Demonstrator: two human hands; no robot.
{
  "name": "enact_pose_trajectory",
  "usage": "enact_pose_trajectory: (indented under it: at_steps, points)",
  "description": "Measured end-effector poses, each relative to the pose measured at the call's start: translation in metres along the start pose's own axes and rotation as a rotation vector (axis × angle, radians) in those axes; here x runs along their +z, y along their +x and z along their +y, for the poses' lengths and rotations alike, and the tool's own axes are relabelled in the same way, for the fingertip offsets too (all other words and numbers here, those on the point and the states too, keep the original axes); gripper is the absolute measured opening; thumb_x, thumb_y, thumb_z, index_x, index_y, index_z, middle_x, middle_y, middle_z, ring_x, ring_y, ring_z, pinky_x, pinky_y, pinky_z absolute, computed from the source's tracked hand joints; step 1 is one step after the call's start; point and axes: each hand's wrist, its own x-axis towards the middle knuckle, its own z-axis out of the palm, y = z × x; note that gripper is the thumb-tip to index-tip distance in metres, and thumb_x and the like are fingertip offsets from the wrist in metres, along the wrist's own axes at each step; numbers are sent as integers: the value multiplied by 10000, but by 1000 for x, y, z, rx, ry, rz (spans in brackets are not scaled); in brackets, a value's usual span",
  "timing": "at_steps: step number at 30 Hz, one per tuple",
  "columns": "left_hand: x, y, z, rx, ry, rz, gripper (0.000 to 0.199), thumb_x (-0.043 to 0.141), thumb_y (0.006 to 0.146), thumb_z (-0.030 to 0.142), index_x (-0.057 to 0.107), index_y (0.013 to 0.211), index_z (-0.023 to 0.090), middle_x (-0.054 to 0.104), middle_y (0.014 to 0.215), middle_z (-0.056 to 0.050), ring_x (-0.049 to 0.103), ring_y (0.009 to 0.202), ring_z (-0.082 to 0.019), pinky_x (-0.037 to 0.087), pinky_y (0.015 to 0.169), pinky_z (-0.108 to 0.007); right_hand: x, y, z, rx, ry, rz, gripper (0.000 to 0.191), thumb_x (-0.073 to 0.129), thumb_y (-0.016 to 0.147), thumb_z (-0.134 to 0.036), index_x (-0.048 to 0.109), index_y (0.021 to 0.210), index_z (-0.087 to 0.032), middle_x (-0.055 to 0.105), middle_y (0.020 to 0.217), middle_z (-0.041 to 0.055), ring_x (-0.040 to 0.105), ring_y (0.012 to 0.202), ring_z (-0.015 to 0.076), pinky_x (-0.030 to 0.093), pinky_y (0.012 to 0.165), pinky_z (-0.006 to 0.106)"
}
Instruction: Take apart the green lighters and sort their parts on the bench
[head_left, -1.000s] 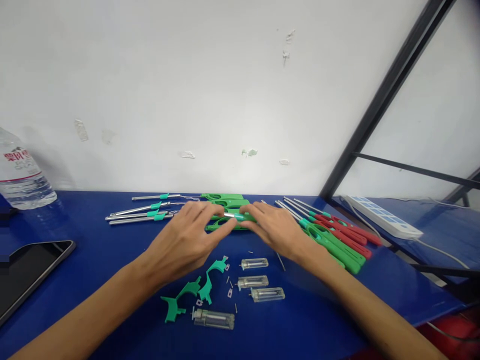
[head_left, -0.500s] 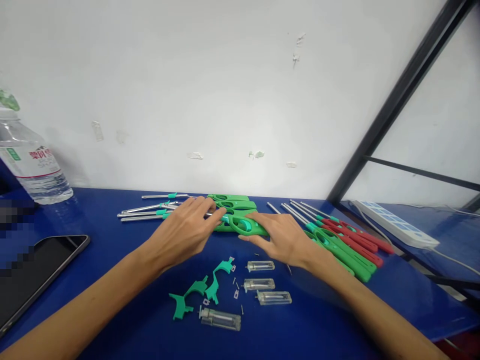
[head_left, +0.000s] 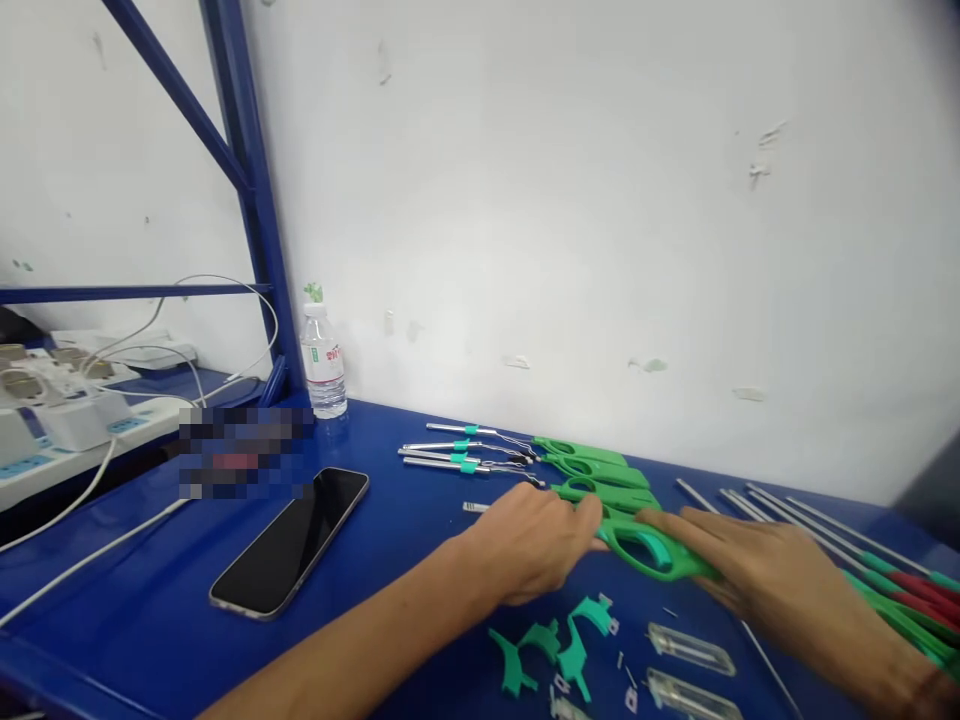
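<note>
Between my two hands is a green long-reach lighter [head_left: 651, 548] with a looped trigger guard and a teal trigger. My left hand [head_left: 536, 540] is closed around its front end. A metal tube [head_left: 474, 507] shows to the left of that hand; whether it joins this lighter is hidden. My right hand [head_left: 765, 560] wraps the rear of the green handle. Behind them lie several more green lighter handles [head_left: 600, 470], wired to silver tubes with teal collars [head_left: 446, 463]. In front are teal plastic pieces [head_left: 574, 655], clear fuel tanks [head_left: 690, 648] and tiny metal parts.
A black phone [head_left: 292, 540] lies at left, with a water bottle [head_left: 325, 365] behind it by the wall. Power strips and white cables [head_left: 97, 410] occupy the far left beside a blue metal frame [head_left: 251, 190]. Red and green lighters [head_left: 911, 595] lie at the right edge.
The view has swung left, bringing the frame and cables into sight and shifting the table's contents rightward. Both hands still hold the green lighter.
</note>
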Motion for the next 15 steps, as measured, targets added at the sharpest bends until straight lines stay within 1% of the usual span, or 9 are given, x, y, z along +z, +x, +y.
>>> enact_pose_trajectory:
  at_steps: [2,5,6,8,9,10,11,13,15]
  points:
    - [-3,-2,0,-3,-51,-16,303,317,1062,410,495,1034,167,700,713,-38,653,557,-217,264,421,-375,-4,2,0,-34,-47,24,535,558,848,-226,600,1359,-379,788,875,54,723,600,312,506,440,413]
    - [-6,-4,-3,1,-126,-40,291,325,1055,424,492,987,195,689,682,-23,647,537,-204,289,430,-359,-11,3,-4,-58,-112,44,564,520,864,-207,569,1388,-409,772,824,48,709,576,287,502,431,391]
    - [-7,-4,-4,2,-145,-43,282,334,1051,423,492,975,203,690,687,-18,650,545,-200,301,437,-352,-13,4,-6,-52,-142,56,548,506,876,-209,574,1380,-415,767,813,50,706,573,283,502,432,388]
    - [-9,-5,-6,-11,-161,-36,265,343,1048,415,494,971,212,703,731,-21,665,591,-202,323,460,-346,-14,6,-12,-26,-204,71,467,476,922,-240,604,1344,-392,762,822,66,706,583,281,513,446,388]
    - [-10,-5,-8,-23,-157,-28,255,346,1048,407,496,976,214,710,763,-28,674,623,-208,331,475,-347,-14,7,-15,-12,-227,63,406,466,949,-279,625,1312,-366,758,829,74,707,585,274,524,454,386]
    - [-10,-6,-10,-37,-147,-18,242,353,1047,396,498,985,213,717,800,-37,681,659,-217,341,492,-349,-13,8,-18,4,-240,45,356,463,976,-342,633,1289,-335,760,884,88,725,640,276,552,496,388]
    - [-10,-6,-12,-53,-135,-9,225,362,1046,381,501,996,211,722,834,-46,687,697,-227,353,513,-350,-12,10,-20,20,-236,20,349,494,979,-423,629,1280,-309,754,888,82,730,664,267,566,521,379]
    - [-8,-7,-17,-80,-111,5,190,385,1041,349,507,1011,208,724,899,-60,692,776,-245,383,559,-349,-10,12,-24,62,-228,-31,454,545,942,-569,599,1289,-282,746,965,80,743,764,264,588,598,376]
    - [-5,-8,-24,-102,-98,15,175,391,1041,322,518,1010,206,719,938,-68,688,838,-255,403,599,-348,-10,14,-23,139,-211,-93,472,480,971,-585,559,1320,-276,733,1076,86,743,874,264,580,650,369]
